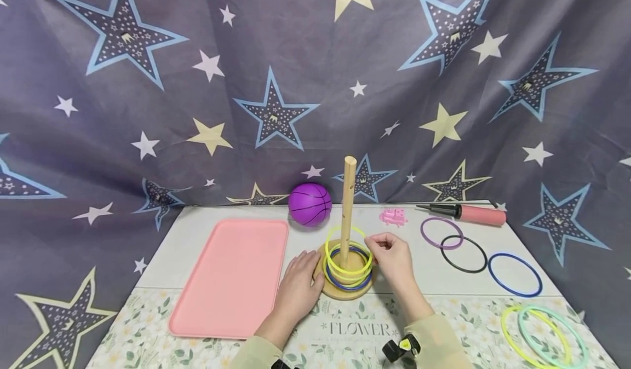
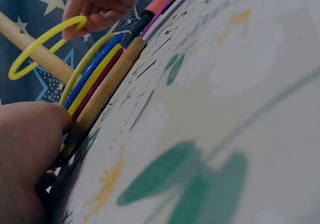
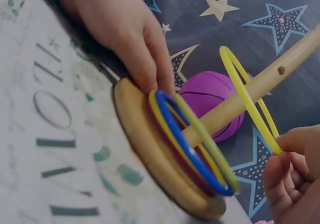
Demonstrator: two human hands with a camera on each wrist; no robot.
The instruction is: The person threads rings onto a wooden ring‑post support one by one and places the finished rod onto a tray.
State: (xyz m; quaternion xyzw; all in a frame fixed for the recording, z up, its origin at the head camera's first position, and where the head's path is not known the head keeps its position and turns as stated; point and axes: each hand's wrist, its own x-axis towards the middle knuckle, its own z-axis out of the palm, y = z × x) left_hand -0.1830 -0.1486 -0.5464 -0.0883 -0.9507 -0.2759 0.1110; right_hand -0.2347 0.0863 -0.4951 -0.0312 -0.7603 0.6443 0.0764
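Observation:
My right hand (image 1: 394,257) pinches a bright yellow ring (image 3: 250,104) at its right edge. That ring encircles the upright wooden post (image 1: 348,205), tilted and above the stacked rings. Around the post's foot lie a yellow-green ring (image 2: 80,68), a blue ring (image 2: 93,69), another yellow ring and a dark red ring (image 2: 100,84). They rest on the round wooden base (image 1: 340,293). My left hand (image 1: 298,281) lies against the base's left side, fingers extended, fingertips right at the stack's edge in the right wrist view.
Left of the base lies a pink tray (image 1: 231,281). Behind stand a purple ball (image 1: 310,205) and a small pink toy (image 1: 393,217). To the right are a pump (image 1: 483,214), a purple ring (image 1: 422,231), a black ring (image 1: 465,271), a blue ring (image 1: 517,294) and overlapping yellow and mint rings (image 1: 585,350).

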